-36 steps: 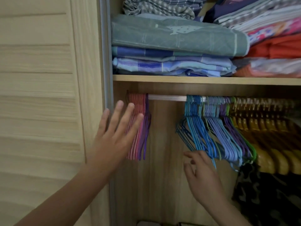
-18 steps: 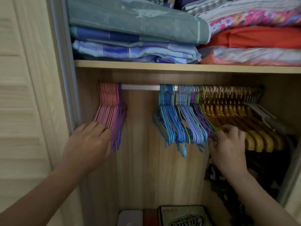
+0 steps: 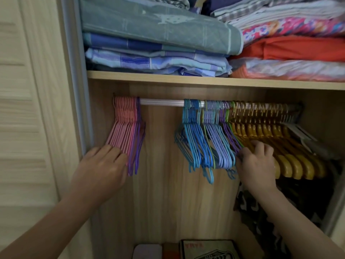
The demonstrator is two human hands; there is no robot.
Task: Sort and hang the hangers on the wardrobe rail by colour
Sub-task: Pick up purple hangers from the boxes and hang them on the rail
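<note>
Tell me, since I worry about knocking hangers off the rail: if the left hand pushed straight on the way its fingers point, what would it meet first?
Most likely the pink hangers. The left hand points up and slightly right with its fingers at their lower ends, the purple hangers just to the right. Depth is unclear, so whether they touch cannot be told.
</note>
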